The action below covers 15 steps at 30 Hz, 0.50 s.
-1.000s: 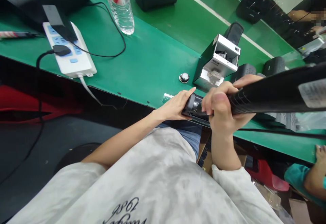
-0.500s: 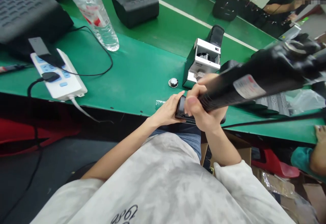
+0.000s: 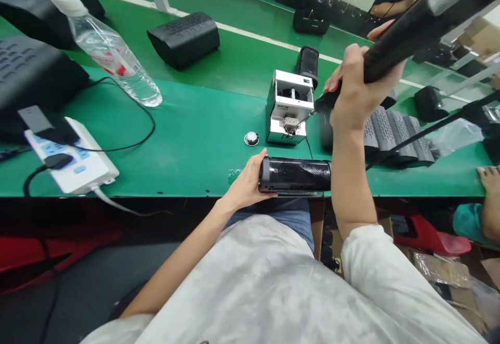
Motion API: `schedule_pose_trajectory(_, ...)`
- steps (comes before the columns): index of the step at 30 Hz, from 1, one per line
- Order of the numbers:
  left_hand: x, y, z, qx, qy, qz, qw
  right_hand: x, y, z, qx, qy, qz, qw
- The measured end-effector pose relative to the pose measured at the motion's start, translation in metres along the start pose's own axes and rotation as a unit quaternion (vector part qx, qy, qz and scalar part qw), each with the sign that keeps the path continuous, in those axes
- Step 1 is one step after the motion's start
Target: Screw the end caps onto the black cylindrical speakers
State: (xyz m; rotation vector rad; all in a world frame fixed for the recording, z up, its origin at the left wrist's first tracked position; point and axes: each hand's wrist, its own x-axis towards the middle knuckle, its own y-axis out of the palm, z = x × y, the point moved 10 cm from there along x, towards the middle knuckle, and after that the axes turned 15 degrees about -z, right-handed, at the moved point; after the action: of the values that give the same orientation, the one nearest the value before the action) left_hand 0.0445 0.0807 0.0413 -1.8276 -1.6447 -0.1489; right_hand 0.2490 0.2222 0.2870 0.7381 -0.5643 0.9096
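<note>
My left hand (image 3: 247,178) grips the left end of a black speaker (image 3: 297,174) with a perforated face, lying at the table's near edge. In my right hand (image 3: 357,86) is a black electric screwdriver (image 3: 410,26), tilted with its body up to the right. Its thin bit points down-left to the front of a white and black screw feeder (image 3: 292,105); whether a screw sits on the bit is too small to tell. A small round silver-rimmed part (image 3: 251,138) lies left of the feeder.
On the green table (image 3: 187,151) stand a water bottle (image 3: 113,54), a white power strip (image 3: 74,156) with cords, and a black speaker housing (image 3: 185,39). Several ribbed black housings (image 3: 385,133) line up at right. A co-worker's hand (image 3: 488,180) rests at the far right edge.
My right hand has lifted the screwdriver off the speaker and moved it up and right, bringing its bit to the screw feeder. My left hand still holds the speaker, now more fully visible.
</note>
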Motion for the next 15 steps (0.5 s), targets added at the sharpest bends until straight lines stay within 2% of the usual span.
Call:
schedule_pose_trajectory(3, -0.001, -0.001, 0.001, -0.003, -0.008, 0.004, 1.000, -0.004, 0.002, -0.024, -0.024, 0.015, 0.010, 1.000)
schedule_pose_trajectory(6, -0.001, -0.001, 0.002, -0.007, -0.010, 0.003, 1.000, -0.007, 0.010, -0.031, -0.062, 0.015, 0.030, 0.998)
schedule_pose_trajectory(9, -0.001, 0.000, 0.003, -0.002, -0.007, 0.002, 1.000, -0.005, 0.012, -0.018, -0.092, -0.009, 0.036, 0.995)
schedule_pose_trajectory(13, -0.001, 0.001, 0.004, 0.003, 0.002, -0.006, 1.000, -0.015, 0.027, 0.003, -0.152, 0.034, 0.186, 0.970)
schedule_pose_trajectory(15, -0.001, 0.002, 0.003, 0.005, 0.011, -0.011, 1.000, -0.021, 0.023, 0.021, -0.159, 0.058, 0.217, 0.961)
